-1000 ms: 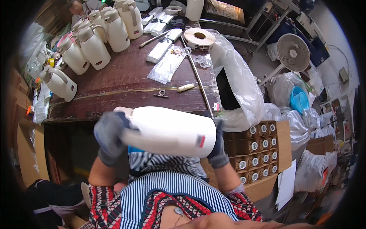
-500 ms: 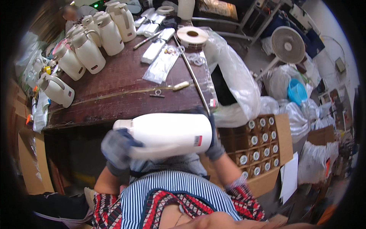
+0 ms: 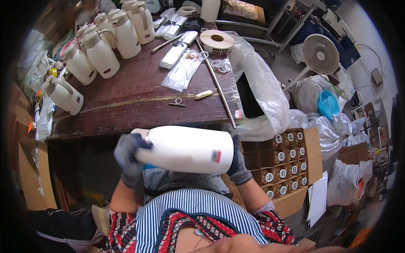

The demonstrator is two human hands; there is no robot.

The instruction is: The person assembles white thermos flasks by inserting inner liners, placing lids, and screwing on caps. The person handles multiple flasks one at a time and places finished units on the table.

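A white thermos jug point(image 3: 190, 145) lies sideways in the air before my apron, its top end to the left and its base to the right. A small red-and-dark label shows near the base, and the handle runs along the side nearest me. My left hand point(image 3: 130, 156), in a grey-blue glove, is closed around the top end by the handle, slightly blurred. At the base, my gloved right hand point(image 3: 238, 165) grips the jug; its fingertips are partly hidden behind it.
More white thermos jugs point(image 3: 101, 57) stand at the left of the dark wooden table point(image 3: 139, 90). A label roll point(image 3: 216, 41), plastic-wrapped packets point(image 3: 183, 69) and a metal rod point(image 3: 217, 86) lie there too. At right sit a divided carton point(image 3: 313, 156) with white-capped things and a fan point(image 3: 320, 55).
The jug has tilted and turned slightly in my hands, its top end shifting a little right. My left hand has moved up a little at that end; my right hand stays at the base.
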